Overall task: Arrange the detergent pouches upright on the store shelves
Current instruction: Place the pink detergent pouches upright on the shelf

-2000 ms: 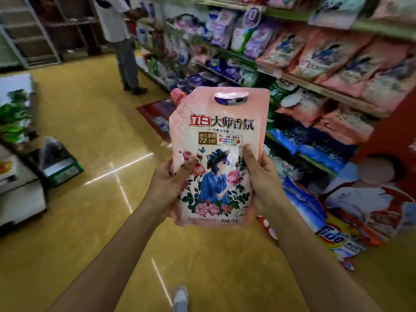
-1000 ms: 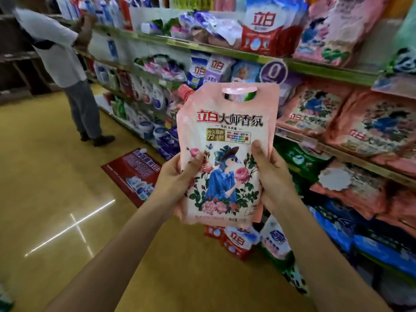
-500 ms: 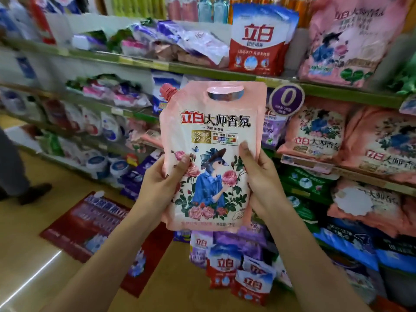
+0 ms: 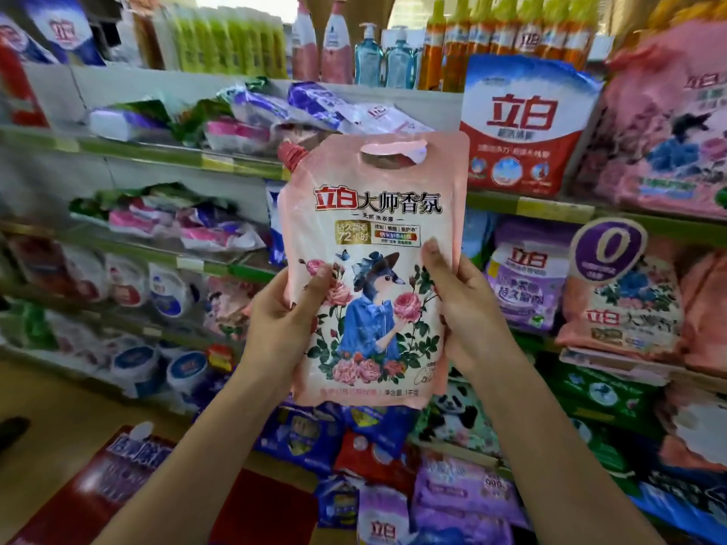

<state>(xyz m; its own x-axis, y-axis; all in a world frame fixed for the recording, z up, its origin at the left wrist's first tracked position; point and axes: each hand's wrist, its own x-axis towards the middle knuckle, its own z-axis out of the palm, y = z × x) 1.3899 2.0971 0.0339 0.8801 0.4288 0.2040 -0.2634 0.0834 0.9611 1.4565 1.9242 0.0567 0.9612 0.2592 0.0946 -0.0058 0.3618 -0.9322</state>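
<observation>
I hold a pink detergent pouch (image 4: 373,214) upright in front of the store shelves, its printed face toward me, red spout cap at its top left and a handle hole at the top. My left hand (image 4: 281,328) grips its left edge with the thumb across the front. My right hand (image 4: 464,308) grips its right edge the same way. Matching pink pouches (image 4: 665,123) stand on the upper shelf at the right, and another (image 4: 621,308) leans on the shelf below. A red-and-white pouch (image 4: 523,127) stands upright just behind the held one.
Green shelf edges (image 4: 550,208) run across the view. Purple and pink pouches (image 4: 251,112) lie flat on the left shelves. Bottles (image 4: 369,57) line the top shelf. Several purple and blue pouches (image 4: 393,466) lie piled low down. A red floor mat (image 4: 118,485) lies at the lower left.
The view has swung from the aisle to face the shelves and come closer. Both hands have kept the same hold on the pink pouch. The other person has left the view.
</observation>
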